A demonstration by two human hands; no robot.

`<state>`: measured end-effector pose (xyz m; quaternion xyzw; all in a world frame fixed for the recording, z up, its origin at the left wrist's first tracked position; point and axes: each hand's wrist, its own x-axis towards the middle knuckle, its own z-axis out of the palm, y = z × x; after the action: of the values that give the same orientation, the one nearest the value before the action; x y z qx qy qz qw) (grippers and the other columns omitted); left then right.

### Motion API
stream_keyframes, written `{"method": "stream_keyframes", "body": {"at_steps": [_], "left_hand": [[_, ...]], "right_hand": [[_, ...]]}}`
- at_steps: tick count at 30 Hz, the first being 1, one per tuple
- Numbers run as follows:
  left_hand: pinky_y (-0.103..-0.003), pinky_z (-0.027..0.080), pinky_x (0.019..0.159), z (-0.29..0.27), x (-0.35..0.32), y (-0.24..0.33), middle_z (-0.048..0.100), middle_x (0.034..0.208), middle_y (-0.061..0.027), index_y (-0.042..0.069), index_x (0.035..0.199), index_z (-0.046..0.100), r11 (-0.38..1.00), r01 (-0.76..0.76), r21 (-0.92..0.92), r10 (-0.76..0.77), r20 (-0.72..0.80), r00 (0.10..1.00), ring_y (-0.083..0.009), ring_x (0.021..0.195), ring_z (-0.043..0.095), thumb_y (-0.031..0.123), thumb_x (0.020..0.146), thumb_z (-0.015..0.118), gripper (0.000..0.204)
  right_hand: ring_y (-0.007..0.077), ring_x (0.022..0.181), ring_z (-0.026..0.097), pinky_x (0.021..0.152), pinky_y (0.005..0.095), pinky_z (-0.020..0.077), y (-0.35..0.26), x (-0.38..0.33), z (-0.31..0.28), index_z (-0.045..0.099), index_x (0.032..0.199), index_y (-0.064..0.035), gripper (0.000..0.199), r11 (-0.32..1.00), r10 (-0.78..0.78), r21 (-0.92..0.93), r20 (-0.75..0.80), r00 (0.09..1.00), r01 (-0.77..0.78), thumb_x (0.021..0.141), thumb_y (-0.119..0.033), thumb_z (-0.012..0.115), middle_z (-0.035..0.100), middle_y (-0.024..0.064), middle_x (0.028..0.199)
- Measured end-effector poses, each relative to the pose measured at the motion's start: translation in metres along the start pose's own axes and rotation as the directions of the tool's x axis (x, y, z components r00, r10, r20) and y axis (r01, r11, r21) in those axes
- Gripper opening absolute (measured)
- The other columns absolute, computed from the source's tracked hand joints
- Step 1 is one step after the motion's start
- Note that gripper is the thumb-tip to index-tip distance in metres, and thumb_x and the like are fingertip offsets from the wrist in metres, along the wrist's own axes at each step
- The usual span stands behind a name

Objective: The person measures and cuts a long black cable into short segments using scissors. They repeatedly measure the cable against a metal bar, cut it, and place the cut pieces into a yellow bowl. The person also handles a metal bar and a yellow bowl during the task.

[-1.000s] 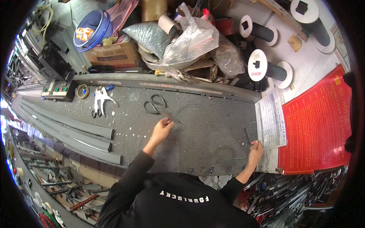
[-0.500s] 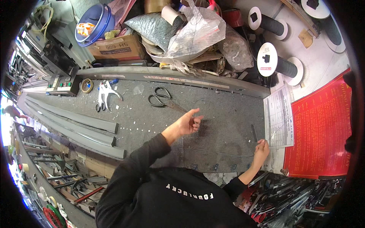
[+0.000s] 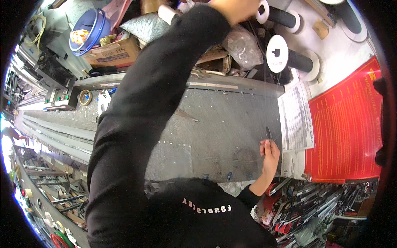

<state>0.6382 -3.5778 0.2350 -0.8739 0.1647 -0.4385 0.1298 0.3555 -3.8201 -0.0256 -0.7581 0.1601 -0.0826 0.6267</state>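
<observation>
The grey bench (image 3: 231, 136) fills the middle, and the black left sleeve (image 3: 144, 91) crosses it, reaching past its far edge. Beyond that edge, toward the bench's right end, lies the upper dark-wound spool (image 3: 283, 18), immediately right of the left hand (image 3: 237, 10); its long axis runs sideways, dipping slightly toward the bench. The left hand is clearly the nearer one. It is blurred and cut off above, so I cannot tell whether its fingers are apart, together or touching the spool. The right hand (image 3: 269, 159) is over the bench's right end, fingers drawn in; a thin dark strip (image 3: 268, 132) points from them toward the bench's far edge. Whether they clamp it or merely cover its near end, I cannot tell.

Compared with half a second ago, the left hand is beyond the bench instead of over its middle, and the sleeve hides the handles of the scissors (image 3: 187, 115), leaving a blade showing.
</observation>
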Motion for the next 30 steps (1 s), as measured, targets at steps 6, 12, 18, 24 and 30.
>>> {"method": "stream_keyframes", "body": {"at_steps": [6,12,18,24,30], "left_hand": [[-0.041,0.032,0.109,-0.047,-0.258,0.122,0.047,0.135,-0.0252,-0.005,0.133,0.043,0.021,0.432,-0.902,0.487,0.387,0.783,-0.0367,0.127,0.045,0.039,0.099,0.042,0.056],[-0.032,0.046,0.086,-0.071,-0.394,0.120,0.061,0.096,-0.0063,-0.004,0.116,0.055,-0.563,0.819,-0.111,0.774,0.276,0.570,-0.0136,0.087,0.055,0.037,0.101,0.041,0.046],[-0.031,0.047,0.079,-0.094,-0.444,0.030,0.070,0.090,-0.0077,0.003,0.098,0.067,-0.017,0.873,-0.487,0.484,0.760,0.433,-0.0162,0.084,0.063,0.026,0.096,0.054,0.027],[-0.035,0.043,0.060,-0.110,-0.472,-0.029,0.063,0.069,-0.0116,0.007,0.085,0.069,0.300,0.884,-0.357,0.238,0.926,0.294,-0.0231,0.061,0.055,0.034,0.089,0.061,0.029],[-0.033,0.043,0.061,-0.126,-0.484,-0.076,0.061,0.064,-0.0109,0.003,0.084,0.069,0.317,0.902,-0.293,0.004,0.951,0.308,-0.0168,0.060,0.052,0.034,0.086,0.067,0.032]], "right_hand": [[0.0117,0.059,0.043,0.056,0.0261,0.0340,-0.035,-0.038,0.039,0.057,0.098,-0.0003,0.029,0.756,-0.210,0.651,0.340,0.917,-0.068,0.099,-0.028,0.048,0.048,0.0014,0.066],[0.0075,0.053,0.034,0.049,0.0240,0.0276,-0.032,-0.050,0.072,0.048,0.082,-0.0056,0.030,0.717,-0.236,0.672,0.485,0.842,-0.186,0.099,-0.030,0.048,0.040,-0.0015,0.063],[0.0021,0.051,0.030,0.043,0.0184,0.0205,0.012,-0.060,0.076,0.049,0.079,-0.0069,0.032,0.857,0.059,0.405,0.538,0.841,-0.319,0.099,-0.032,0.049,0.036,-0.0051,0.066],[0.0020,0.050,0.031,0.044,0.0191,0.0236,0.056,-0.108,0.117,0.052,0.081,-0.0080,0.029,0.888,0.267,0.061,0.739,0.618,-0.456,0.100,-0.029,0.047,0.039,-0.0058,0.067],[0.0030,0.047,0.034,0.039,0.0200,0.0246,0.063,-0.078,0.117,0.051,0.086,-0.0098,0.027,0.864,0.265,0.294,0.424,0.866,-0.408,0.100,-0.033,0.047,0.040,-0.0054,0.064]]}}
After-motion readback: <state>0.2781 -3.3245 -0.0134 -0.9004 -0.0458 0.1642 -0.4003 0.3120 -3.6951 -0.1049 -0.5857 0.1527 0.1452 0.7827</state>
